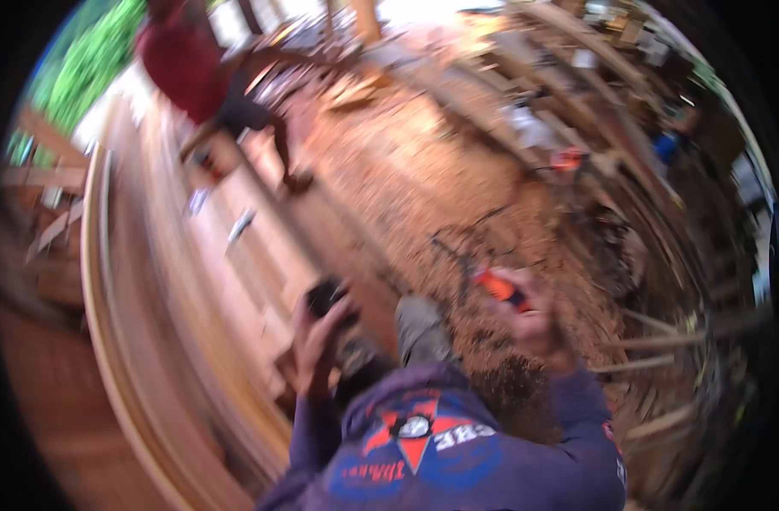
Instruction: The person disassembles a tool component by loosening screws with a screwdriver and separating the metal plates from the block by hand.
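Note:
My left hand (314,341) is closed around a small black block-like object (325,295), whose kind I cannot make out. It is beside the edge of a pale wooden beam (270,230). Out to the right, my right hand (538,319) is wrapped round an orange-and-black handled tool (497,285), over the sawdust-covered ground. Motion blur hides what sort of tool it is. A small light metallic object (240,225) lies on the beam, ahead of my left hand.
Long boards (163,281) run along my left. Another person in a red shirt (181,64) is at the beam's far end. Sawdust (406,162) covers the ground ahead. Timber and scraps (662,341) lie to the right, near an orange object (568,158).

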Tool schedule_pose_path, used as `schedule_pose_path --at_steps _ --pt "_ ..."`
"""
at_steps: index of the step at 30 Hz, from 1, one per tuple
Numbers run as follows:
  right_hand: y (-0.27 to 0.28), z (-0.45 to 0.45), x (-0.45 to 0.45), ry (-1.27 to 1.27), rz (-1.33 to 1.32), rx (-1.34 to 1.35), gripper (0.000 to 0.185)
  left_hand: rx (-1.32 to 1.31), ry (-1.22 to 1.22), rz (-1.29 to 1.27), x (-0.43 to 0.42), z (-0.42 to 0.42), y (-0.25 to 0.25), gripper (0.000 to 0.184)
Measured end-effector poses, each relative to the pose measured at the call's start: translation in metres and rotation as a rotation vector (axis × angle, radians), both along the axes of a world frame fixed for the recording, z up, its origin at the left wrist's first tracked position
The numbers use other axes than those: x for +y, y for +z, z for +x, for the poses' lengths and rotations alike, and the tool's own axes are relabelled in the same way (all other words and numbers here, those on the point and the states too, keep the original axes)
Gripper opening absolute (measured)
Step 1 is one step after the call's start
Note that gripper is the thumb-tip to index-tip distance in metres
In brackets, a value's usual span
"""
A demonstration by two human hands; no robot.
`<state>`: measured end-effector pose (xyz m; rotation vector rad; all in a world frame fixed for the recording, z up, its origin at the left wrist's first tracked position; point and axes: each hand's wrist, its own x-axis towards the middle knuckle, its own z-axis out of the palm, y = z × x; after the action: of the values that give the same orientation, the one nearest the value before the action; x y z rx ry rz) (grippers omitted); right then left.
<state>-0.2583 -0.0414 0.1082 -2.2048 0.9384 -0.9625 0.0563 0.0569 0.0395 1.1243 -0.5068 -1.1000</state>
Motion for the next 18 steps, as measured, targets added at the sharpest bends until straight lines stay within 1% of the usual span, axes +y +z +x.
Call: schedule_pose_path --at_steps 1,3,4,6,8,10,11,13,18 --pt "0.019 0.007 0.004 0.098 -0.246 0.087 0.044 -0.014 -0.006 -0.032 0.001 0.001 0.006 0.048" --pt "0.042 0.021 0.013 0.26 -0.355 0.175 0.045 -0.082 0.007 -0.108 -0.001 0.006 0.009 0.046" --pt "0.047 0.032 0.018 0.287 -0.333 0.156 0.045 -0.142 0.026 -0.094 0.001 0.008 0.012 0.045" --pt "0.06 0.046 0.021 0.332 -0.492 0.291 0.05 -0.256 0.035 -0.114 0.004 0.015 0.013 0.042" --pt "0.073 0.061 0.01 0.388 -0.536 0.327 0.052 -0.282 0.071 -0.083 0.005 0.016 0.018 0.041" --pt "0.072 0.078 0.008 0.456 -0.595 0.384 0.056 -0.313 0.109 -0.026 0.016 0.014 0.022 0.039" --pt "0.07 0.084 0.006 0.467 -0.594 0.389 0.056 -0.305 0.118 -0.023 0.017 0.014 0.02 0.039" --pt "0.065 0.094 0.002 0.534 -0.613 0.405 0.055 -0.368 0.167 -0.024 0.019 0.014 0.015 0.036" --pt "0.062 0.11 -0.002 0.557 -0.605 0.4 0.055 -0.305 0.178 0.028 0.027 0.018 0.021 0.035"
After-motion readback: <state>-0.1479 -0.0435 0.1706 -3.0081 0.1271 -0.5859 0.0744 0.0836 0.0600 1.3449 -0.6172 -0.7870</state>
